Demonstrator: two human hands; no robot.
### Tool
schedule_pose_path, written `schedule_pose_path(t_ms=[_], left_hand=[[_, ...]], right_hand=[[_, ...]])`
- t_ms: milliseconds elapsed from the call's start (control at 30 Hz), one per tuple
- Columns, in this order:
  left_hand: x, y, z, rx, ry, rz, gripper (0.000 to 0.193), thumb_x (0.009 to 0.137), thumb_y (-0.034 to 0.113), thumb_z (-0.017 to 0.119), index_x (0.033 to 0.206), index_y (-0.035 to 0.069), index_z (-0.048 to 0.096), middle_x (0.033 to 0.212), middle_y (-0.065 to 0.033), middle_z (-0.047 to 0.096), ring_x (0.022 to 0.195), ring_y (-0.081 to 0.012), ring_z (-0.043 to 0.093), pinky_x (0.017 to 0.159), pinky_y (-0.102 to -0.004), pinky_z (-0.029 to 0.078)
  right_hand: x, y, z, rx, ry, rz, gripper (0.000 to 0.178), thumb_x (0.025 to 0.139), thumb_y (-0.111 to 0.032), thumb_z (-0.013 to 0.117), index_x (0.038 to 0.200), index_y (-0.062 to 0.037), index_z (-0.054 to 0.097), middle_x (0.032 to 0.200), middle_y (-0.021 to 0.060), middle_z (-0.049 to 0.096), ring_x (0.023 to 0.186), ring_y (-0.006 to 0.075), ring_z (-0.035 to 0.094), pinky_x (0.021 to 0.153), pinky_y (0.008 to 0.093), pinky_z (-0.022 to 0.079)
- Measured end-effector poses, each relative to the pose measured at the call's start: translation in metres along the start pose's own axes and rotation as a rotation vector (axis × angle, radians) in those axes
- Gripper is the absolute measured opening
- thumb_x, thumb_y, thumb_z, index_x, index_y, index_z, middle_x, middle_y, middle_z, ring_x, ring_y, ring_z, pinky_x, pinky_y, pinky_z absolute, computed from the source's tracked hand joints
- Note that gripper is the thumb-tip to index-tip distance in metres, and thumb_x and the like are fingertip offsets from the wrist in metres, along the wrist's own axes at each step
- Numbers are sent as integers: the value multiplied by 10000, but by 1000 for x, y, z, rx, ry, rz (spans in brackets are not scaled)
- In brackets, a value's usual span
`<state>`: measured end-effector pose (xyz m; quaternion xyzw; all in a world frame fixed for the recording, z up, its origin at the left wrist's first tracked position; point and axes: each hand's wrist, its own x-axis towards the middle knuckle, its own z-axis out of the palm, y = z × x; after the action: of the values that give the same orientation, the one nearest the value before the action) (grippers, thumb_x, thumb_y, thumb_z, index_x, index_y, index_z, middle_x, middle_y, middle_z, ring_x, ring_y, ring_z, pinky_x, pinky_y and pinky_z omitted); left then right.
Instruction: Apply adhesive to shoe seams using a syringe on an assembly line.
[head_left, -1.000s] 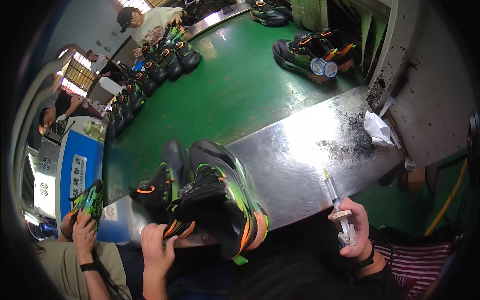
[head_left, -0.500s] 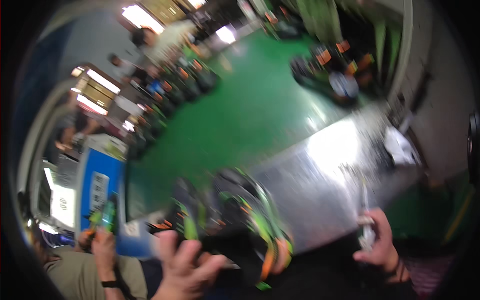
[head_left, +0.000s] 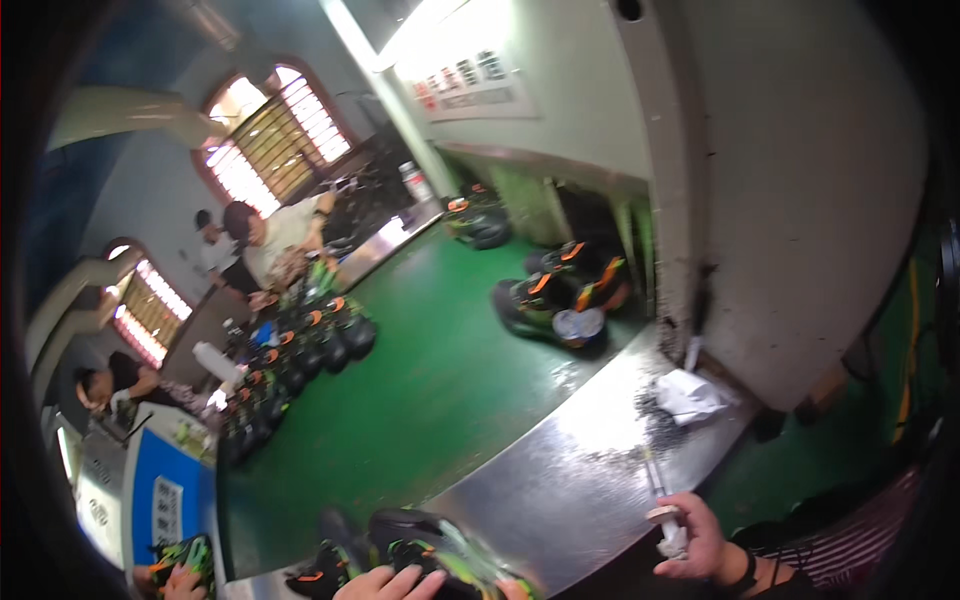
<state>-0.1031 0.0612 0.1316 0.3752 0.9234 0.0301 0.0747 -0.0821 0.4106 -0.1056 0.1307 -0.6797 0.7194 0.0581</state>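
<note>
At the lower edge, the fingers of my left hand [head_left: 390, 582] curl onto a black shoe [head_left: 425, 535] with green and orange trim; the palm and thumb are cut off. A second black shoe [head_left: 340, 545] stands just left of it. My right hand [head_left: 695, 535], at the lower right, is closed around a slim tool [head_left: 664, 514] with a whitish handle. The tool's thin metal tip points up and away, over the metal ledge [head_left: 540, 490].
Beyond the ledge runs a green belt [head_left: 400, 370] with shoes [head_left: 310, 340] along its far left and a pair [head_left: 565, 290] at right. Crumpled white paper [head_left: 690, 395] and dark bits lie at the ledge's right end. A co-worker's hand [head_left: 185, 582] holds a shoe at lower left.
My left hand, spread and apart from the shoes before, now has its fingers on one. The whole view has shifted upward. My right hand still holds the tool.
</note>
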Motion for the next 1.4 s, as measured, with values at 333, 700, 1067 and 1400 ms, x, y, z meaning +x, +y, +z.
schedule_pose_path(t_ms=[333, 700, 1067, 1400], left_hand=[[40, -16, 30, 277, -150, 163, 461, 676, 154, 615, 1120, 37, 585, 940, -115, 536, 893, -326, 551, 752, -410, 498], [-44, 16, 88, 138, 237, -278, 589, 554, 7, 721, 1116, 12, 548, 1079, -189, 466, 916, -338, 515, 790, -425, 433], [-40, -4, 97, 103, 250, -105, 347, 804, 34, 582, 1141, 7, 505, 1151, -232, 584, 1056, -481, 567, 841, -512, 511], [-30, 13, 91, 7, 280, -151, 548, 729, 69, 654, 1240, -40, 490, 1113, -247, 613, 1018, -468, 591, 863, -502, 503]], right_hand=[[5, -20, 5, -129, -16, -49, 897, 615, -438, 846, 1263, 35, 445, 1056, 122, 510, 884, 203, 508, 812, 317, 404], [-2, -22, 4, -39, -44, 26, 951, 620, -437, 860, 1297, 52, 403, 1053, 107, 475, 897, 165, 463, 784, 288, 371], [-9, -17, 19, 71, 10, 168, 1039, 644, -463, 844, 1367, 45, 298, 1202, 118, 466, 1098, 187, 486, 958, 320, 370], [-16, -21, 13, 116, 97, 241, 1121, 627, -542, 831, 1385, 47, 253, 1268, 111, 456, 1164, 194, 468, 1027, 334, 342]])
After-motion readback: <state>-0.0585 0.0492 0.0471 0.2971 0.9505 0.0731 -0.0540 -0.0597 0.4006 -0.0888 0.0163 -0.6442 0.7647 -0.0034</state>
